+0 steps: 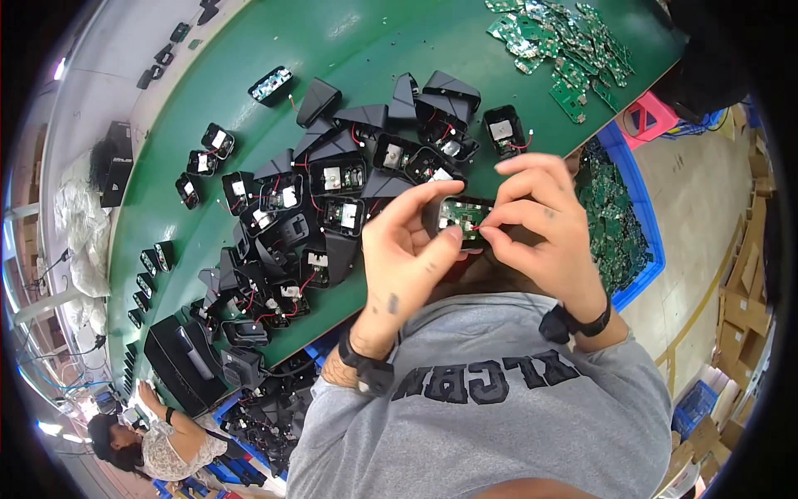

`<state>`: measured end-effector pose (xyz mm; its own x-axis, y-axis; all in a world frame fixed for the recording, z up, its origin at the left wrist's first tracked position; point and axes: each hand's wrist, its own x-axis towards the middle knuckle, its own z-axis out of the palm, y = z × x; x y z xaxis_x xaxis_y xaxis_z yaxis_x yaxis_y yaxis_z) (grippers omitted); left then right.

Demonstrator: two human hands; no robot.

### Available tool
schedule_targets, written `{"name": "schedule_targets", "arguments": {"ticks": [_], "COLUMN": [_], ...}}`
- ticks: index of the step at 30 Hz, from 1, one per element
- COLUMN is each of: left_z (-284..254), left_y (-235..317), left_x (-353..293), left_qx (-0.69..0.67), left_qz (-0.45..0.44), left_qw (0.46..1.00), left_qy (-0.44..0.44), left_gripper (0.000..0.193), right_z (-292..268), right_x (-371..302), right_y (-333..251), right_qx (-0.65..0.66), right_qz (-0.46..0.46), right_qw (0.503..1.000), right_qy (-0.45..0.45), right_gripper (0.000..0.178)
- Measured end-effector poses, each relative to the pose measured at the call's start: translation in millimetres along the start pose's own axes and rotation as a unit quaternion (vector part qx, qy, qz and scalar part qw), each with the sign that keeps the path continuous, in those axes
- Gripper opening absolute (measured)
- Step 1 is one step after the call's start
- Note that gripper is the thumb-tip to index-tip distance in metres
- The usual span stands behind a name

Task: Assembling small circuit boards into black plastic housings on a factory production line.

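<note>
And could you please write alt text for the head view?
A person's left hand holds a black housing with a green circuit board inside while the right hand pinches a red wire. Similar housings and a pile of boards lie on a green table.

Left hand (pixel 407 254) curves into a wide C, thumb (pixel 436 256) pressing inward! | Right hand (pixel 540 229) faces it, thumb and forefinger (pixel 511 214) pinching tight, other fingers (pixel 536 173) curled above!
</note>
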<state>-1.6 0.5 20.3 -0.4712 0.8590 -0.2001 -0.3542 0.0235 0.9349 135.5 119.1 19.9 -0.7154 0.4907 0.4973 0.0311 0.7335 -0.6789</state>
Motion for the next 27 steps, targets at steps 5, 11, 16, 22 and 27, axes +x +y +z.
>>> {"name": "schedule_targets", "arguments": {"ticks": [5, 11, 16, 22, 27], "left_z": [9, 12, 9, 12, 6], "left_y": [-14, -11, -16, -19, -3], "left_x": [0, 0, 4, -1, -10], "left_qx": [0.213, 0.228, 0.191, 0.204, 0.184], "left_qz": [0.207, 0.148, 0.185, 0.208, 0.143], "left_qw": [0.954, 0.961, 0.958, 0.954, 0.972], "left_qy": [0.043, 0.056, 0.106, 0.066, 0.016], "left_gripper": [0.044, 0.045, 0.046, 0.048, 0.051], "right_z": [15, 26, 29, 24, 30], "right_x": [-9, -10, -8, -13, -17], "right_y": [0, -9, -12, -7, 1], "right_qx": [0.02, -0.124, -0.09, 0.023, 0.09], "right_qz": [0.127, 0.014, 0.015, 0.054, 0.043], "right_qw": [0.988, 0.986, 0.992, 0.99, 0.986], "right_qy": [0.079, 0.106, 0.087, 0.129, 0.13], "right_gripper": [0.017, 0.022, 0.022, 0.021, 0.022]}}
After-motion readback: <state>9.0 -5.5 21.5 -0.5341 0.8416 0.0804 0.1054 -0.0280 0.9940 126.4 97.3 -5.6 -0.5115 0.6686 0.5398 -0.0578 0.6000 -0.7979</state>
